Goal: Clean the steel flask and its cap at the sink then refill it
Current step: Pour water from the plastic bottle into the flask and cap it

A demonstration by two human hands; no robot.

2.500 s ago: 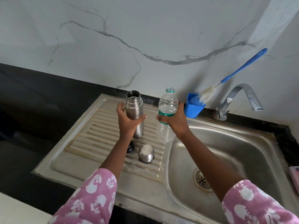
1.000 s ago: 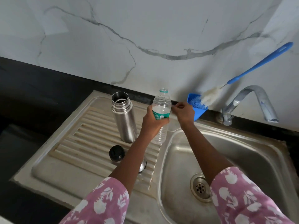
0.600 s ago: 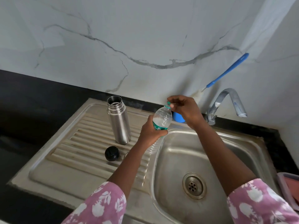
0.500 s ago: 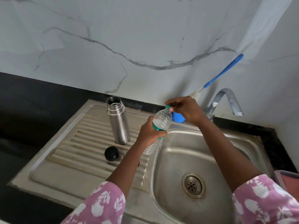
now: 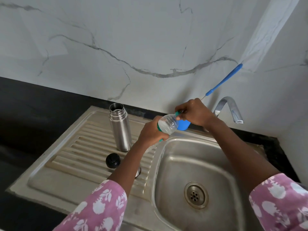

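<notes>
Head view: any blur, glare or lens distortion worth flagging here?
Head view: wide-angle bending curves the sink rim and counter edge; soft daylight with a bright band on the wall at upper right; mild sheen on the flask and tap; slight softness on the bottle and hands, otherwise sharp.

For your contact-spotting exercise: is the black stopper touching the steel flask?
Apart. The head view shows the black stopper lying on the drainboard nearer the camera than the upright steel flask, with bare ribs between them.
</notes>
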